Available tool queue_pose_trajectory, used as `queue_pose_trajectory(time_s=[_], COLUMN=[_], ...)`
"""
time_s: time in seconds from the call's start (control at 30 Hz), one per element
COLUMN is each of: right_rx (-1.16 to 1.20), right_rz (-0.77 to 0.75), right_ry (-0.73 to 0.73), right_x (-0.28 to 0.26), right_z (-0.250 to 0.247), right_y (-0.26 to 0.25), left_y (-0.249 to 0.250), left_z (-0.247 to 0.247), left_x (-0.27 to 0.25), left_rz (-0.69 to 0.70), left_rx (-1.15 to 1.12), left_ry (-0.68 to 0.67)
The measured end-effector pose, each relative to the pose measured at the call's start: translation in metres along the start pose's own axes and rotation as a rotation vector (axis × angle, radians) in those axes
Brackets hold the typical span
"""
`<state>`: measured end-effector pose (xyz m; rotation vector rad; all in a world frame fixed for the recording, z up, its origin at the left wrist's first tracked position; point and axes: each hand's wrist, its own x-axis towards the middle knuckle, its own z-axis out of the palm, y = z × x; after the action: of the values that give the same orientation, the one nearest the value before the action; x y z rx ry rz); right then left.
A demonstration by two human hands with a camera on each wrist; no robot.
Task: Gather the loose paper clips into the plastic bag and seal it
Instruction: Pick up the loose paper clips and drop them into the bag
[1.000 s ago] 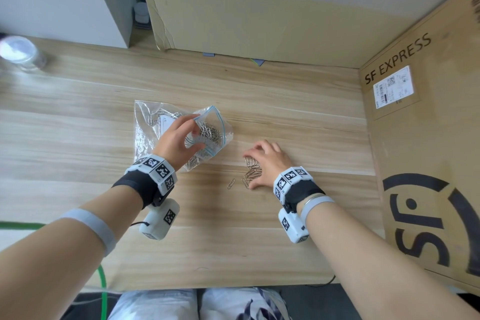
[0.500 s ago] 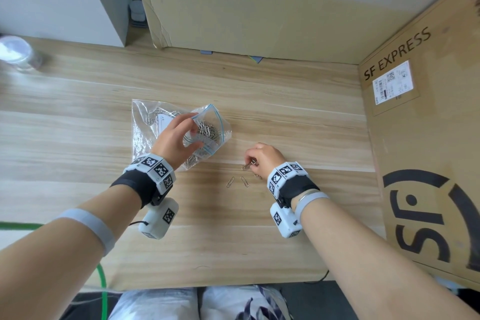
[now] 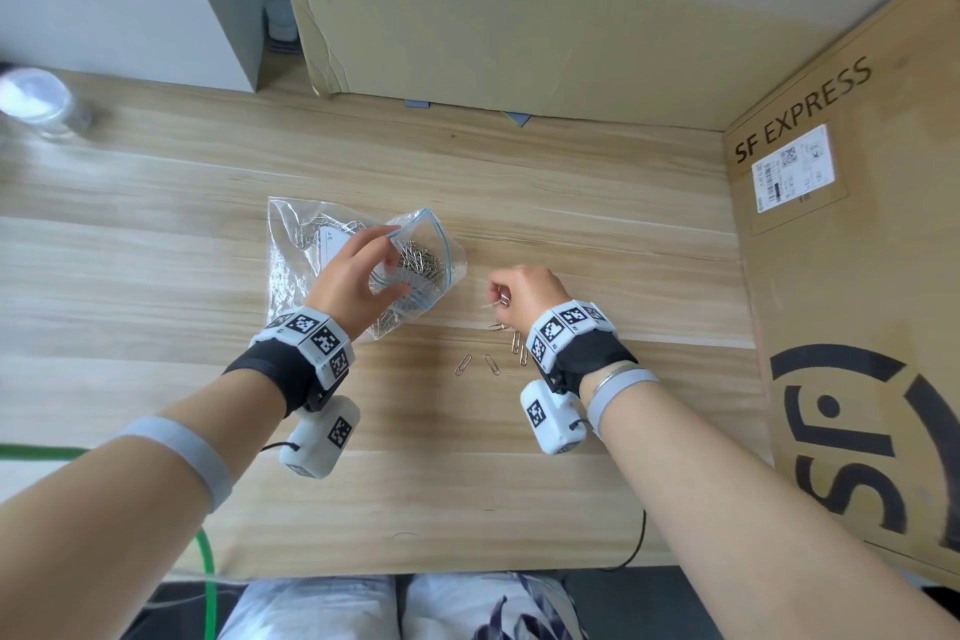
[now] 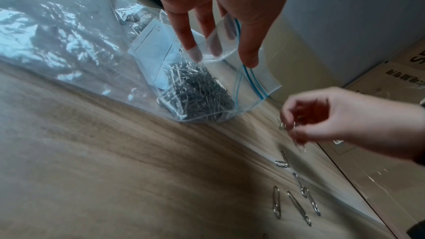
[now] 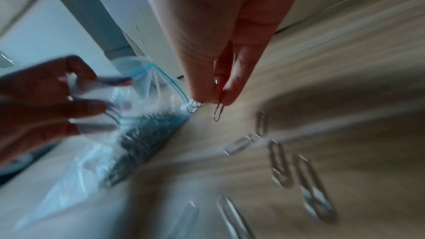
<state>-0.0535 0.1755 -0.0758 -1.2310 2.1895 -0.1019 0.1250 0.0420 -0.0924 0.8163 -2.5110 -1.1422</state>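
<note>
R hand [image 3: 524, 294] pinches a few clips [image 5: 218, 110]; L hand [image 3: 358, 286] grips bag [image 3: 436, 244] mouth, spread wide (keep it so) — carry clips over the rim w/o spilling, drop in

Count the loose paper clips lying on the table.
6 paper clips: two side by side nearest the person, three by the right wrist, one under the right hand, which pinches more. Others may be hidden.

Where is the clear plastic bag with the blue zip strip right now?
The clear plastic zip bag lies on the wooden table, left of centre in the head view. The left hand holds its mouth open, with the right hand just beside it.
</note>
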Motion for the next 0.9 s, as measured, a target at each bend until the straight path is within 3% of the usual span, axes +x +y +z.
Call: queue_pose_trajectory(time_s=[0.13,0.4,0.67,0.77,0.9], right_rx=[0.098,0.183,0.351,0.256,0.049], right_rz=[-0.129,-0.206,-0.113,-0.088,-0.058], right_ry=[0.116,0.130,0.091,0.055,-0.113], right_x=[0.013,0.031,0.020,0.012,-0.003], right_z=[-0.019,-0.013,-0.014,-0.014,-0.007], right_y=[-0.030,-0.069,-0.038,-0.011,0.020], left_y=[0.001,0.003,0.000,0.001,0.001], left_z=[0.001,-0.001,0.000,0.000,0.001], left_x=[0.000,0.000,0.000,0.000,0.000], left_rz=[-0.007,-0.024,-0.011,-0.015,-0.005], left_rx=[0.001,0.001,-0.007,0.002,0.003], left_ry=[0.000,-0.009,-0.009,-0.006,-0.001])
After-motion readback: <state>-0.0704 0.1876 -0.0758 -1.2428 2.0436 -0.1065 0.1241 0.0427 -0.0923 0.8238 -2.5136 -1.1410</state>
